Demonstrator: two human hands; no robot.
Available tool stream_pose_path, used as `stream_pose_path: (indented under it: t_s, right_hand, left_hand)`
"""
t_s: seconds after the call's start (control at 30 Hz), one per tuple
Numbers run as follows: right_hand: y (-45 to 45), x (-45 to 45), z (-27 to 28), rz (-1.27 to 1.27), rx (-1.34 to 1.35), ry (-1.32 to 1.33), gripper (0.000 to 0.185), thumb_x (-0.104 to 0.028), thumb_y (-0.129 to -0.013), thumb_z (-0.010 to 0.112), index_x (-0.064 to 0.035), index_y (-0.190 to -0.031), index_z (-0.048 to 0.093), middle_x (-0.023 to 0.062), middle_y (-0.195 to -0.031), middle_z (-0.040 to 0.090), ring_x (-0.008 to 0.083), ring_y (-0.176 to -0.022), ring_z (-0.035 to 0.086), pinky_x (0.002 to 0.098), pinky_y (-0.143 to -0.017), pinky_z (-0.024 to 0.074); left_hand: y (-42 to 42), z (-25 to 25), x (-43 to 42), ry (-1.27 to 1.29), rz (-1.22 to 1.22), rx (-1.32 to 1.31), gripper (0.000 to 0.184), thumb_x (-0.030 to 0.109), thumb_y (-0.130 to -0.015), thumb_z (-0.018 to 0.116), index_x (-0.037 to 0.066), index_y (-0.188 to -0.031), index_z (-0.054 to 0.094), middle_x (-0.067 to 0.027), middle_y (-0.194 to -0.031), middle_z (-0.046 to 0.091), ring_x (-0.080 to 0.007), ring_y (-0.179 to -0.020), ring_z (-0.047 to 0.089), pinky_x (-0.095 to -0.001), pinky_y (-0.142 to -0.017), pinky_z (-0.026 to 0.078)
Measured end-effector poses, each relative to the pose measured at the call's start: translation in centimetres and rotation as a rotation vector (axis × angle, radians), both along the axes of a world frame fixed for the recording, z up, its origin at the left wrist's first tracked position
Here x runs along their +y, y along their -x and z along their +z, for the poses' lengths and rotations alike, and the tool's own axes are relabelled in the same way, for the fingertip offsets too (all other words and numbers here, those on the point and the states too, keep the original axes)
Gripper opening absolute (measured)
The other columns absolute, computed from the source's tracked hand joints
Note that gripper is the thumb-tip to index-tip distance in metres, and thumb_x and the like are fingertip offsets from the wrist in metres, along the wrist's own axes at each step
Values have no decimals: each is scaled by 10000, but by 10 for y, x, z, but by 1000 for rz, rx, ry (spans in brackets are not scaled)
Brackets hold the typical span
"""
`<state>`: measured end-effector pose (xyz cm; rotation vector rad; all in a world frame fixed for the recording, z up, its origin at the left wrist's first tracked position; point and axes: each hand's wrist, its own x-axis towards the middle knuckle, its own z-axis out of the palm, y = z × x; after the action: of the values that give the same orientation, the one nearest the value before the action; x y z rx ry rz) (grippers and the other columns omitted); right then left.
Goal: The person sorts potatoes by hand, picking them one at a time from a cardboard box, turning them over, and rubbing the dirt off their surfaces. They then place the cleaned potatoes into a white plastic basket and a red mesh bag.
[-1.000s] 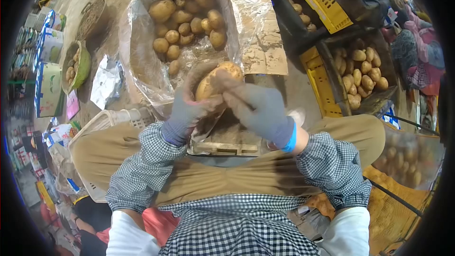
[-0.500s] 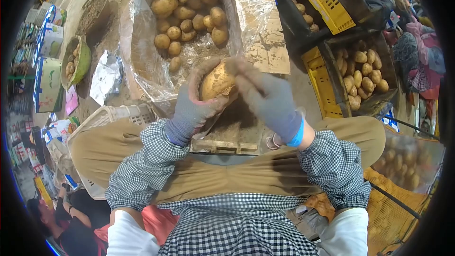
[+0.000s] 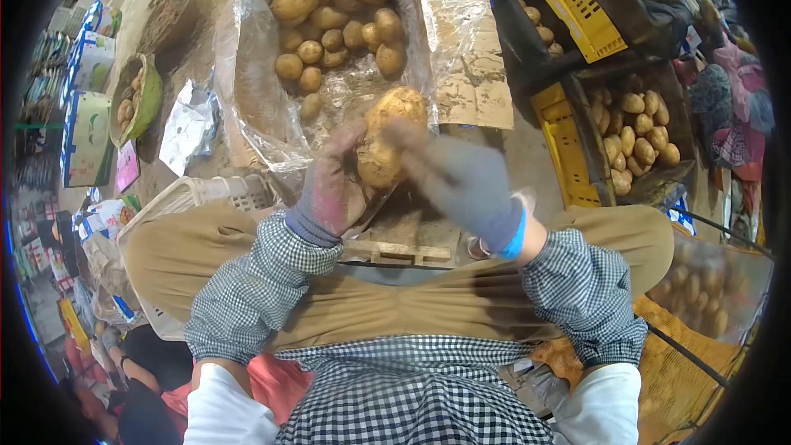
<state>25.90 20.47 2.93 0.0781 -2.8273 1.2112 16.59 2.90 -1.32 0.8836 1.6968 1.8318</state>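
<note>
A large potato (image 3: 394, 133) with dirt patches is upright between my gloved hands, near the front edge of a plastic-lined box (image 3: 247, 74). My left hand (image 3: 336, 185) supports it from the left, its palm partly turned up and stained pink. Over the potato's right side lies my right hand (image 3: 457, 177), in a grey glove with a blue band at the wrist; its fingers are smeared by motion and touch or nearly touch the skin. Several smaller potatoes (image 3: 331, 39) lie inside the box beyond my hands.
Yellow and black crates (image 3: 568, 148) with potatoes stand at the right. At the left are a green basket (image 3: 148, 103), a brown basket (image 3: 169, 21) and a white crate (image 3: 202, 189). A cardboard flap (image 3: 474, 58) adjoins the box. Another person's arm (image 3: 140, 372) shows at lower left.
The potato has been turned more upright and its upper end now shows. My left hand has opened out somewhat around it, while my right hand has moved slightly down across its side.
</note>
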Motion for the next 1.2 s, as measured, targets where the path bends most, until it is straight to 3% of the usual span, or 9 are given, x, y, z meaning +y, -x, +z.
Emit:
stream_pose_path:
  t_s: [0.07, 0.2, 0.27, 0.53, 0.77, 0.87, 1.07, 1.13, 1.2]
  right_hand:
    - [7, 2, -16, -272, 135, 244, 389, -193, -878, 631, -169, -1265, 601, 103, -745, 627, 223, -620, 620, 317, -588, 505]
    - [2, -4, -14, -271, 294, 266, 390, -182, -878, 631, -160, -1266, 598, 97, -812, 665, 217, -653, 645, 297, -602, 520]
    - [-6, -7, 0, 221, 78, -16, 407, -139, -875, 628, -152, -1280, 590, 137, -885, 674, 217, -700, 666, 262, -636, 525]
    - [-1, 8, 20, -396, -72, 926, 369, -108, -948, 556, -10, -1303, 536, 82, -1130, 681, 69, -775, 627, 210, -657, 499]
    - [-11, -1, 21, -282, -125, 694, 381, -111, -942, 566, 20, -1297, 518, 128, -1227, 630, 127, -936, 657, 233, -751, 518]
    - [-10, -1, 25, -306, -132, 773, 410, -112, -969, 530, -16, -1364, 477, -33, -846, 579, 14, -642, 446, 176, -600, 416]
    - [-9, -1, 26, -325, -172, 832, 406, -107, -962, 536, 24, -1343, 481, 71, -1151, 619, 22, -711, 498, 181, -642, 451]
    - [-9, -3, 10, -260, 119, 674, 373, -118, -948, 553, 27, -1290, 522, 182, -1191, 636, 171, -983, 657, 222, -801, 508]
    - [-12, 1, 8, -236, 43, 656, 372, -120, -948, 554, 27, -1288, 524, 185, -1183, 639, 169, -971, 659, 225, -796, 511]
  left_hand:
    - [-4, 19, 14, -335, 103, -1083, 450, 255, -952, 485, 12, -1328, 434, -158, -1286, 530, -262, -1187, 539, -415, -1041, 437]
    - [-3, 11, 10, -352, 40, -1069, 445, 309, -976, 424, 9, -1302, 459, -160, -1288, 532, -268, -1192, 538, -425, -1027, 451]
    - [-3, 17, 10, -346, 62, -1149, 446, 307, -975, 420, 8, -1304, 459, -154, -1281, 541, -278, -1191, 542, -447, -1013, 460]
    - [-5, 26, 13, -481, -52, -1291, 535, 389, -937, 435, 56, -1355, 412, -169, -1336, 476, -326, -1217, 509, -489, -985, 476]
    - [-4, 21, 11, -425, -36, -1253, 552, 433, -927, 453, 104, -1368, 404, -150, -1358, 453, -320, -1238, 488, -495, -980, 477]
    - [-4, 20, 11, -383, -26, -1199, 559, 451, -923, 460, 124, -1374, 400, -142, -1367, 444, -318, -1247, 480, -498, -979, 477]
    - [-5, 17, 9, -337, -40, -1147, 575, 488, -916, 475, 165, -1385, 393, -125, -1386, 425, -313, -1265, 462, -503, -975, 477]
    - [-6, 17, 11, -413, -36, -1351, 573, 489, -915, 478, 173, -1385, 392, -120, -1389, 421, -310, -1268, 458, -509, -973, 477]
    - [-9, 20, 12, -289, 37, -1137, 573, 491, -913, 482, 177, -1384, 393, -116, -1388, 423, -309, -1261, 464, -515, -969, 478]
